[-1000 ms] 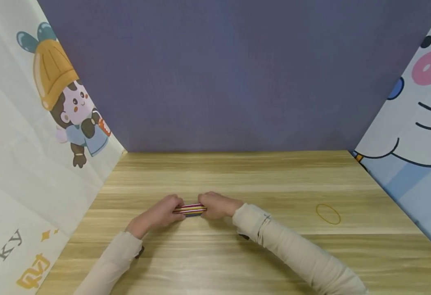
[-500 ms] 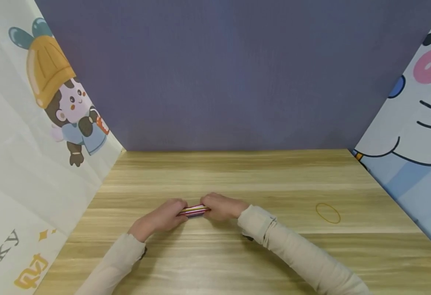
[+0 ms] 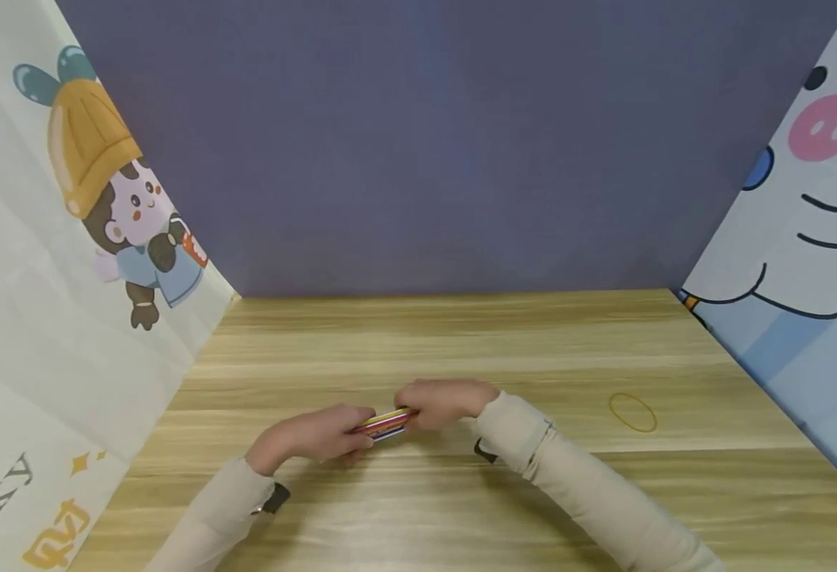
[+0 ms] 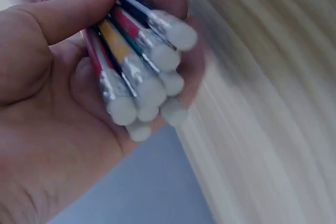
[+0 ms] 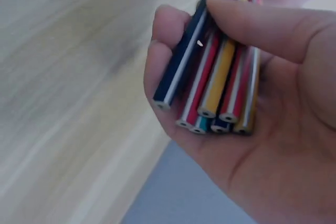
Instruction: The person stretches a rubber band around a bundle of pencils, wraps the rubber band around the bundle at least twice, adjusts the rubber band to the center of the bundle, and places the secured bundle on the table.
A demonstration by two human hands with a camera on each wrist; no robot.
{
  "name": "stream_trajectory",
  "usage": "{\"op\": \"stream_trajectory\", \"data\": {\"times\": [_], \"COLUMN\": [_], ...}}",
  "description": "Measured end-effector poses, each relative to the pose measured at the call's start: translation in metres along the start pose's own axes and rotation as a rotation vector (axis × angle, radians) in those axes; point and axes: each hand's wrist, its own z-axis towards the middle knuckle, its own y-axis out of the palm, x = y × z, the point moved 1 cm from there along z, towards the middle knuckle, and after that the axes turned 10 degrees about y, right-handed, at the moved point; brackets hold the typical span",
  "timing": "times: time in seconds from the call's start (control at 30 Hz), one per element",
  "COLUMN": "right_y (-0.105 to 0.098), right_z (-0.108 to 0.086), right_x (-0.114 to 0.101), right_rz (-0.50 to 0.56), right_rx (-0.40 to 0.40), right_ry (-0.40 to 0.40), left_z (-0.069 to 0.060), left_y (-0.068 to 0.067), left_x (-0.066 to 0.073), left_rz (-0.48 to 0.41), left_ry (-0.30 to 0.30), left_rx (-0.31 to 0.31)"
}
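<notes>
A bundle of several striped pencils in red, yellow, dark blue and green spans the space between both hands, above the wooden table. My left hand grips the end with white erasers in metal ferrules, its thumb lying across the top. At the other end, my right hand holds the unsharpened tips, with thumb and fingers curled round them. In the right wrist view one dark blue pencil lies apart from the others at the side, its end standing back from theirs.
A yellow rubber band lies on the wooden table to the right of the hands. Behind the table rises a dark grey-blue panel. Cloths printed with cartoons hang at the left and right.
Both hands have shifted slightly right and nearer with the pencils. The bundle has tilted, its right end now farther up in the head view. The rubber band stays on the table.
</notes>
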Motion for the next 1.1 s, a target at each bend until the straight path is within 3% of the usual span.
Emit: {"op": "stream_trajectory", "data": {"times": [0.17, 0.37, 0.53, 0.67, 0.77, 0.87, 1.1], "right_y": [-0.012, -0.024, -0.029, -0.024, -0.017, -0.011, -0.002], "right_z": [-0.016, -0.037, -0.059, -0.074, -0.08, -0.084, -0.081], "right_x": [0.001, 0.01, 0.026, 0.035, 0.036, 0.033, 0.027], "right_rz": [0.062, 0.176, 0.3, 0.514, 0.678, 0.765, 0.819], "right_rx": [-0.04, -0.017, 0.136, 0.238, 0.278, 0.331, 0.503], "right_ry": [-0.034, -0.03, -0.013, -0.021, -0.054, -0.071, 0.004], "left_z": [0.004, 0.01, 0.009, 0.007, 0.009, 0.015, 0.04], "left_y": [0.005, 0.013, 0.025, 0.04, 0.052, 0.063, 0.082], "left_x": [0.008, 0.01, 0.01, 0.012, 0.015, 0.019, 0.035], "left_rz": [-0.337, -0.583, -0.852, -1.044, -1.147, -1.232, -1.283], "left_ry": [0.012, 0.062, 0.149, 0.173, 0.209, 0.23, 0.156], "left_rx": [-0.073, -0.107, -0.114, -0.101, -0.067, -0.021, 0.085]}}
